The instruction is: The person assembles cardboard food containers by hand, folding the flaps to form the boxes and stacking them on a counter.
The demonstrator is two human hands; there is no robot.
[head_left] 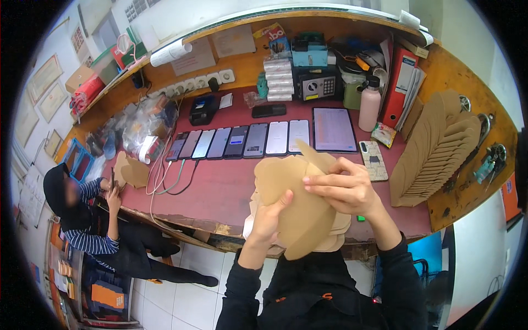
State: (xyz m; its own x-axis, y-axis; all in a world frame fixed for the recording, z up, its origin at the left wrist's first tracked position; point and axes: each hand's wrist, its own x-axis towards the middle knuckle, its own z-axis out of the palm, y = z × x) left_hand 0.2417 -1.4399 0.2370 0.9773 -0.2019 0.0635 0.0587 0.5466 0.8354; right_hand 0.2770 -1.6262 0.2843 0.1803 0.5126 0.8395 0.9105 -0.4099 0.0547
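A flat brown cardboard cutout [300,212] with rounded lobes is held up in front of me, over the front edge of the table. My left hand [269,223] grips its left side, thumb on top. With its fingertips, my right hand [349,187] pinches a raised flap [313,159] at the cutout's upper right. Beneath lies a pile of similar cutouts [340,234], mostly covered by the held one. Further right, a long row of overlapping folded cardboard pieces [440,148] leans on the table's right side.
Several phones [236,142] lie in a row behind the cutout, beside a tablet [334,129]. A patterned phone [374,159], a pink bottle [369,104] and a small safe [316,85] stand or lie beyond. Cables [159,184] cross the left side, where a person [91,220] sits.
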